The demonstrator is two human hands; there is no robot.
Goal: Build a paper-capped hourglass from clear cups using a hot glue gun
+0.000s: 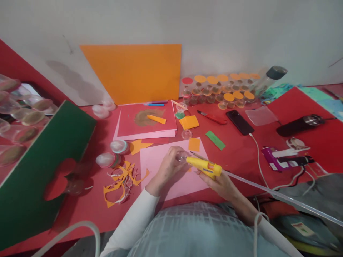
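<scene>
My right hand (218, 184) is closed round a yellow hot glue gun (200, 165), with a long clear glue stick (284, 198) trailing from its back end. The gun's nozzle points left and meets a small clear plastic cup (181, 157). That cup sits in the fingers of my left hand (170, 162). Beneath both hands lies a pink sheet (152, 166), with an orange paper square (194, 144) on its upper part. A clear round lid (187, 134) rests just beyond the sheet. Exactly where the nozzle touches the cup is too small to tell.
Orange paper scraps (120, 184) and two cups (119, 146) lie left. Behind stand several clear cups topped with orange discs (211, 80). A red cutter (214, 117), green strip (215, 140), phone (239, 122) and purple power strip (278, 162) with cables are right. A green board (34, 171) leans left.
</scene>
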